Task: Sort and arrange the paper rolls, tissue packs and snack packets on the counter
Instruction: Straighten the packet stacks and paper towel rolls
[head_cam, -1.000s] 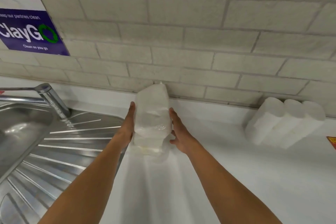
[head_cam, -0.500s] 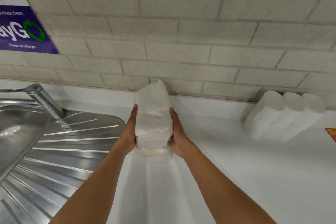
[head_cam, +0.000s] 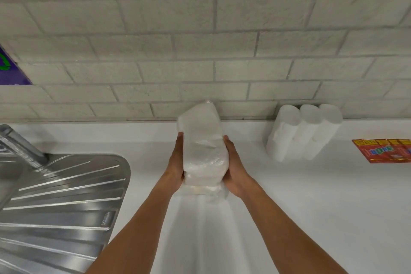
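STEP: we square the tissue-pack stack point(head_cam: 203, 151) on the bench point(head_cam: 311, 207) | HANDS: left hand point(head_cam: 176, 162) and right hand point(head_cam: 234, 167) clasp its sides, fingers lightly curled | PLACE: mid-bench near the wall, paper rolls point(head_cam: 300, 132) right | NEXT: likely release, then fetch snack packets point(head_cam: 387, 151).

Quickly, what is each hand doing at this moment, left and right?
Left hand: holding the left side of the tissue pack.
Right hand: holding its right side.

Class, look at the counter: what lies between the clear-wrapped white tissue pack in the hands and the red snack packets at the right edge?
In the head view, three white paper rolls lean against the wall.
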Demonstrator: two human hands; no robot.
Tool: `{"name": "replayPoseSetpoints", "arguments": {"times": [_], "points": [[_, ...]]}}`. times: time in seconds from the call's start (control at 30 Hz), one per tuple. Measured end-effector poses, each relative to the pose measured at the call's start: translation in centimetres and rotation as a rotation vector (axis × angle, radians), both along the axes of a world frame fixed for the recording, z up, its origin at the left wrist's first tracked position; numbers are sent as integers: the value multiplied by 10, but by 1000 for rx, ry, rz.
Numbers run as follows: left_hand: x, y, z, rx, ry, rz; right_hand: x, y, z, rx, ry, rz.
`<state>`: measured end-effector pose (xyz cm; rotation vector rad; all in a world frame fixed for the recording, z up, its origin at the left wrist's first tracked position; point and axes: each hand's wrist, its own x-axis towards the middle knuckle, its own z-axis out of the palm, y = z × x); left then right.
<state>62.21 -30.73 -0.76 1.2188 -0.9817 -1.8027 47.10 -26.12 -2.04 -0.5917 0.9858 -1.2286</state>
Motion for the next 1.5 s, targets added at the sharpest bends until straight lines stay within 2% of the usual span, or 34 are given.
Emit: {"name": "replayPoseSetpoints", "arguments": {"times": [0.33,0.8,1.03,1.37,1.5], "points": [[-48,9,-5,17,-40,-8,-44,18,1,-11,-1,-37],[-35,5,-12,33,-38,-12,-33,11,-9,35,-39,10],[-32,-1,-8,6,-68,-69,-33,6,-7,126,134,11],[-10,-5,9,-12,-284,82,-36,17,14,223,343,-134],[-2,3,26,-131,-441,60,-37,31,15,234,381,-149]]}}
